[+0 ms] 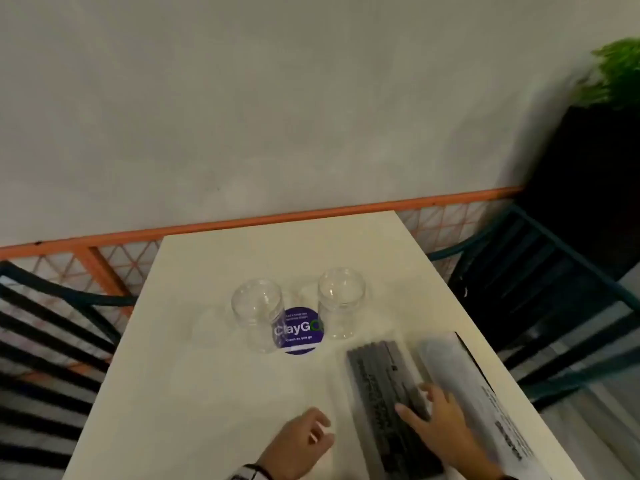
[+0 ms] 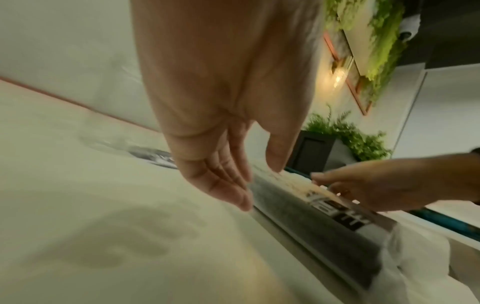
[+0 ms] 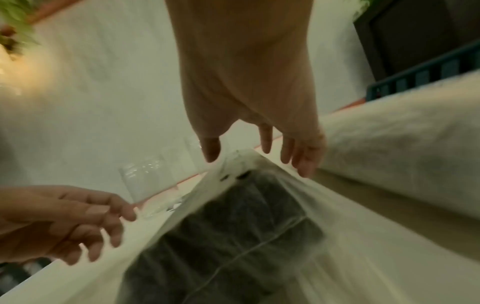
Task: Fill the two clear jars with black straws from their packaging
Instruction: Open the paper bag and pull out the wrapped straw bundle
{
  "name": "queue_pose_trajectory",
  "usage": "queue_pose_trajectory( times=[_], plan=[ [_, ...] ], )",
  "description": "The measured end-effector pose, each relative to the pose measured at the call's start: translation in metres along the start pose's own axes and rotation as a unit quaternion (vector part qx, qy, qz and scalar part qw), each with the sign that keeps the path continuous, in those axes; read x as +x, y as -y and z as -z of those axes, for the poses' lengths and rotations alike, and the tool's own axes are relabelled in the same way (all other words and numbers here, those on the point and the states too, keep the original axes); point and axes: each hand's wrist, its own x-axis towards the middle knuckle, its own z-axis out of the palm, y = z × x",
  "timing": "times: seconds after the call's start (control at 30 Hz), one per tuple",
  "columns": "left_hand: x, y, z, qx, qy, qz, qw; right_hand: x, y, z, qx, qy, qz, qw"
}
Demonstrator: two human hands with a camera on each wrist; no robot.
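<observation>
Two clear jars stand upright mid-table, the left jar and the right jar, both without straws. A clear plastic pack of black straws lies flat near the table's front right. My right hand rests on top of that pack with fingers spread and straight. My left hand hovers just left of the pack, fingers relaxed, holding nothing. A second, whitish pack with black print lies beside the straws on the right.
A round purple sticker sits on the white table between the jars. Dark slatted chairs flank the table on both sides. A wall with an orange rail runs behind; a plant is at far right.
</observation>
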Motion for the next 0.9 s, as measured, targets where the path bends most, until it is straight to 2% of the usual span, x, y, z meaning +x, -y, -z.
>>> queue_pose_trajectory(
  times=[0.1, 0.17, 0.27, 0.37, 0.43, 0.53, 0.67, 0.8, 0.9],
  plan=[
    [0.029, -0.021, -0.02, -0.03, 0.028, 0.039, 0.998, 0.011, 0.004, -0.003, 0.129, 0.078, -0.071, 0.986],
    [0.04, -0.029, -0.031, -0.05, 0.018, 0.064, 0.997, 0.017, 0.008, -0.004, 0.183, 0.127, -0.074, 0.972],
    [0.044, -0.022, -0.04, -0.108, -0.014, 0.084, 0.991, 0.022, 0.009, -0.004, 0.179, 0.179, -0.046, 0.966],
    [0.035, -0.022, -0.035, -0.237, -0.049, 0.103, 0.965, 0.019, 0.018, -0.001, 0.107, 0.186, 0.044, 0.976],
    [0.025, -0.025, -0.022, -0.302, -0.116, 0.098, 0.941, 0.01, 0.03, 0.005, 0.018, 0.186, 0.133, 0.973],
    [0.007, -0.026, 0.004, -0.326, -0.213, 0.064, 0.919, -0.008, 0.051, 0.012, -0.074, 0.178, 0.27, 0.943],
    [-0.019, -0.024, 0.027, -0.316, -0.256, 0.018, 0.913, -0.018, 0.067, 0.009, -0.214, 0.138, 0.4, 0.881],
    [-0.036, -0.013, 0.038, -0.25, -0.228, -0.017, 0.941, -0.02, 0.073, -0.006, -0.254, 0.165, 0.409, 0.861],
    [-0.043, 0.0, 0.045, -0.185, -0.217, -0.008, 0.958, -0.023, 0.079, -0.012, -0.252, 0.201, 0.395, 0.86]
  ],
)
